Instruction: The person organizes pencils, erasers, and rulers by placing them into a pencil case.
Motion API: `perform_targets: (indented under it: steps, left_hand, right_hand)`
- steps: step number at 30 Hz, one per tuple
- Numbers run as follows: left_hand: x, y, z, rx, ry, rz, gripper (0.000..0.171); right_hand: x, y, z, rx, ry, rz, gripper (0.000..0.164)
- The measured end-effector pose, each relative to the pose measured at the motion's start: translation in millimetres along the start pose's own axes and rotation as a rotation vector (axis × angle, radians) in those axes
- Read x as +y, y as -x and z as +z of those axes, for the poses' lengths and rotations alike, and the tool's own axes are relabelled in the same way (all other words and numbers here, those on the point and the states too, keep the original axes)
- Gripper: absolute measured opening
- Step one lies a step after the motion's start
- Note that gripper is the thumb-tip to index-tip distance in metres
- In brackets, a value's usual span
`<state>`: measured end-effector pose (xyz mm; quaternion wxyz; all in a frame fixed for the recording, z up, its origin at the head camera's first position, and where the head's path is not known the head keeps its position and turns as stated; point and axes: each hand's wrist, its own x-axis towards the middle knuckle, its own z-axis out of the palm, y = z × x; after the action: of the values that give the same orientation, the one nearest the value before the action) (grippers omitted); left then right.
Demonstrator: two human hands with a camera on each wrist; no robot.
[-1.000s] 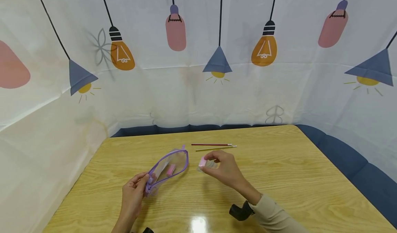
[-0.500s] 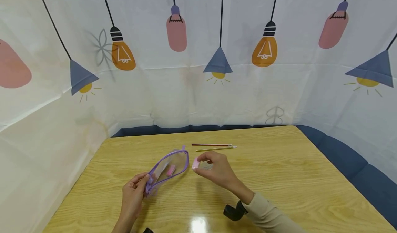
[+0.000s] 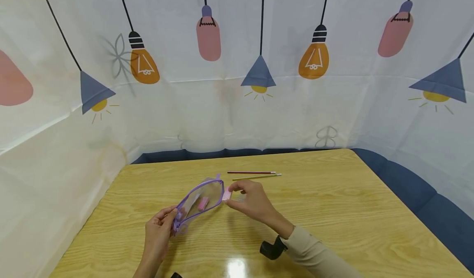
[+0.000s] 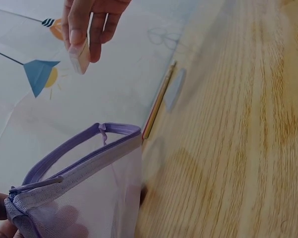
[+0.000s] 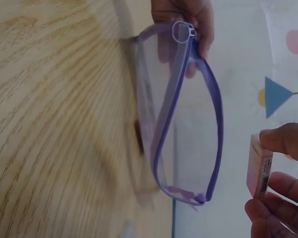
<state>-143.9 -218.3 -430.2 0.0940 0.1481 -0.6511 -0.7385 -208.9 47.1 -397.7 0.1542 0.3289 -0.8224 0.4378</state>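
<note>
My left hand (image 3: 159,228) grips one end of a see-through mesh pencil case (image 4: 84,198) with purple trim, held tilted above the table. Its zip mouth is spread wide, and a pink block like an eraser (image 3: 203,204) shows within or through it, beside a pale strip. Between thumb and fingertips my right hand (image 3: 256,202) pinches a pink-and-white eraser (image 5: 259,168); a barcode is visible on its side in the right wrist view. In the head view this eraser appears right at the case's right-hand rim; the wrist views show a gap between them.
A red pencil (image 3: 251,172) and a gold pencil (image 3: 256,177) lie on the wooden table (image 3: 333,212) beyond my right hand. A pale, flat, pointed piece (image 4: 175,90) lies near them. Behind hangs a white curtain (image 3: 229,117) printed with lamps.
My right hand has carried the eraser leftward to the mouth of the pencil case. The left hand and the case have stayed almost still.
</note>
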Motion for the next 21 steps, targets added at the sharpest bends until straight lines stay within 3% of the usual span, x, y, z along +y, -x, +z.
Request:
perform_targets:
  steps: [12,21]
  left_hand:
    - [-0.2,-0.2,-0.4,0.016,0.005,0.003,0.02]
    - [0.6,-0.5,-1.1,0.021,-0.024,0.004,0.021]
  right_hand:
    - [4,-8,15,-0.014,0.026,-0.024,0.026]
    - [5,-11,26,-0.036,-0.015,-0.011,0.026]
